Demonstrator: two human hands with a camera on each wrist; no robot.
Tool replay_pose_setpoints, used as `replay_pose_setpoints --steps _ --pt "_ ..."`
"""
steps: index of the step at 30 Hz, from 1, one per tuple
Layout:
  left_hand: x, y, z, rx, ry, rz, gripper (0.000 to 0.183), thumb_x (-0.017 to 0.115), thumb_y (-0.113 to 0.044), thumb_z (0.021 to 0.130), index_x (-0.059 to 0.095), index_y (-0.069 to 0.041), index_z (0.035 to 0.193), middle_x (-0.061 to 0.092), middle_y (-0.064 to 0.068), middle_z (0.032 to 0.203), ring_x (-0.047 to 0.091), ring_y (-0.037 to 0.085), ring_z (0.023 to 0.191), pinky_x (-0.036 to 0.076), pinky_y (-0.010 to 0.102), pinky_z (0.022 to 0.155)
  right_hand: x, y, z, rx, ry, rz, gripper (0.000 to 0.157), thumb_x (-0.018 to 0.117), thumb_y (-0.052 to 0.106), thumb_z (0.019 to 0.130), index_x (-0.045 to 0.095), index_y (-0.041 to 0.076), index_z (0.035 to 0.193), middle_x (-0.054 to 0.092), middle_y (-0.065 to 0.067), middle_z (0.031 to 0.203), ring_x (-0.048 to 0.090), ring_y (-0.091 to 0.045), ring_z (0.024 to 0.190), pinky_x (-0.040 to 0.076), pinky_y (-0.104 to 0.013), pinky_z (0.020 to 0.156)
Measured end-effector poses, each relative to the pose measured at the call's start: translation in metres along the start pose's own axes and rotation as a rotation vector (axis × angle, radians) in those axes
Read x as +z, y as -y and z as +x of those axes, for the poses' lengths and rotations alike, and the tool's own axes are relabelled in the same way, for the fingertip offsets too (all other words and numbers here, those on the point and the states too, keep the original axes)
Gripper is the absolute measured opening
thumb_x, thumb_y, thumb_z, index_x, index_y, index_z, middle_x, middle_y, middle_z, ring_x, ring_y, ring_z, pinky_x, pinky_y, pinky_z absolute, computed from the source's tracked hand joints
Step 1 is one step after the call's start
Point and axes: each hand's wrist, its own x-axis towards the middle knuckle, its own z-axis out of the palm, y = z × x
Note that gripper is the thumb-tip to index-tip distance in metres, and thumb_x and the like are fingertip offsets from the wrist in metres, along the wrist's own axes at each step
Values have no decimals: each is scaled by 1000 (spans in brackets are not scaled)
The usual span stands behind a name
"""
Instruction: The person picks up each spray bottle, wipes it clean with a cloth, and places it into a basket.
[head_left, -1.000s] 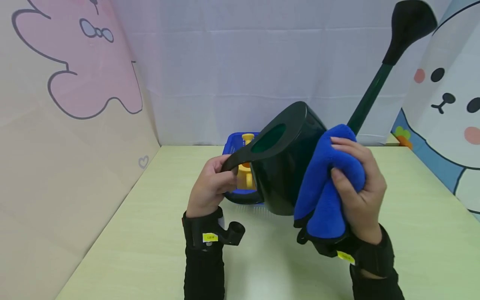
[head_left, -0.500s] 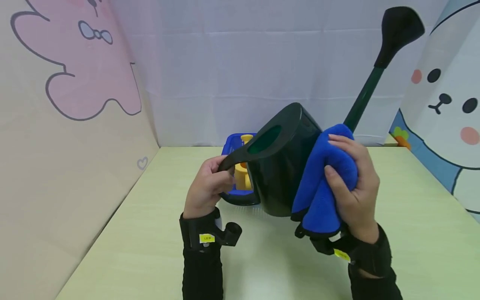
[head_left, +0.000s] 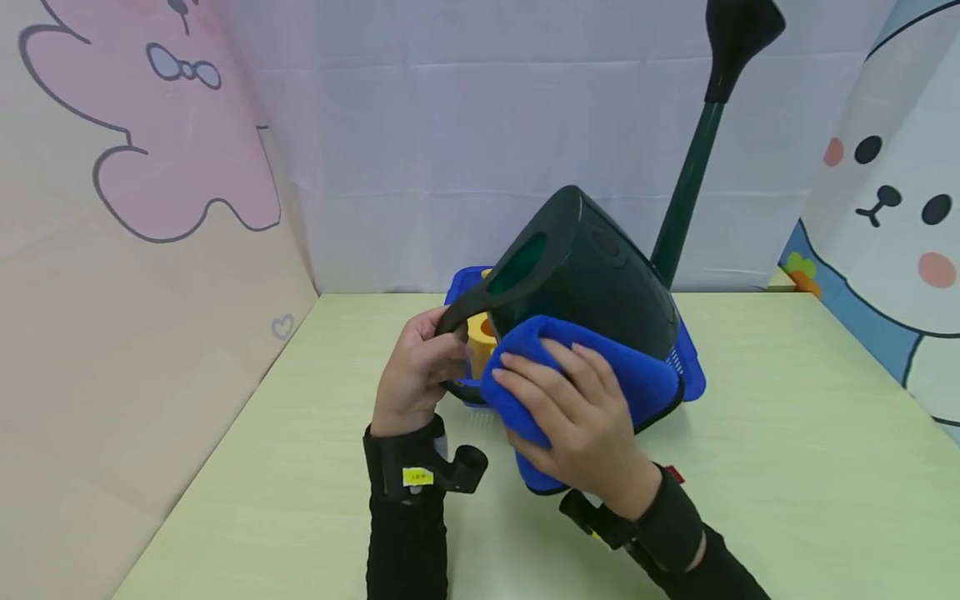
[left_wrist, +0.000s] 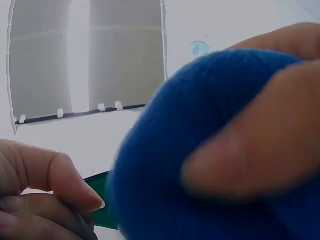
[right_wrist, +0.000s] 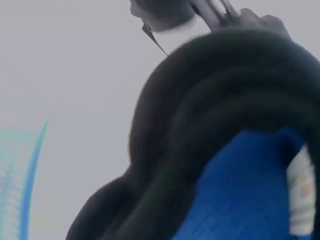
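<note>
A dark green watering can [head_left: 607, 275] is held up over the table, tilted, with its spout [head_left: 686, 183] pointing up and to the right. My left hand [head_left: 420, 367] grips its handle, fingers curled round. In my right hand [head_left: 581, 417] is a folded blue cloth [head_left: 637, 383] with a black edge, held against the can's lower side. The cloth [left_wrist: 165, 150] fills much of the left wrist view, with the right thumb [left_wrist: 240, 155] pressed on it. In the right wrist view the cloth's black edge [right_wrist: 160, 130] hides most of the work.
Behind the can, a blue basket [head_left: 688, 367] stands on the pale table [head_left: 315, 467], partly hidden. A yellow object [head_left: 480, 354] shows in it. A white curtain [head_left: 465, 150] hangs at the back, with printed panels on both sides.
My right hand has moved left with the cloth, from the can's right side to its lower front. The spout has swung left and stands steeper. My left hand keeps its grip.
</note>
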Motion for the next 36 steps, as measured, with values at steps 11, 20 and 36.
replay_pose_setpoints --steps 11,20,36 --pt "-1 1 3 15 33 -22 16 43 5 75 48 -10 72 33 -6 50 26 9 39 17 21 39 -1 -9 0 9 -89 52 35 54 36 82 63 6 98 66 -10 98 54 -31 101 42 -45 88" --pt "-10 -2 0 65 121 -20 24 39 7 75 52 -12 72 29 -4 51 24 11 39 12 27 40 -37 -52 -2 539 -374 531 31 55 16 81 56 -9 98 63 -6 107 54 -26 101 41 -33 92" --pt "-13 -2 1 77 73 -25 25 38 8 74 47 -13 64 28 -4 49 22 11 38 9 28 40 -20 -49 -1 393 -434 340 40 60 32 78 60 -6 90 66 -10 98 57 -27 95 42 -38 91"
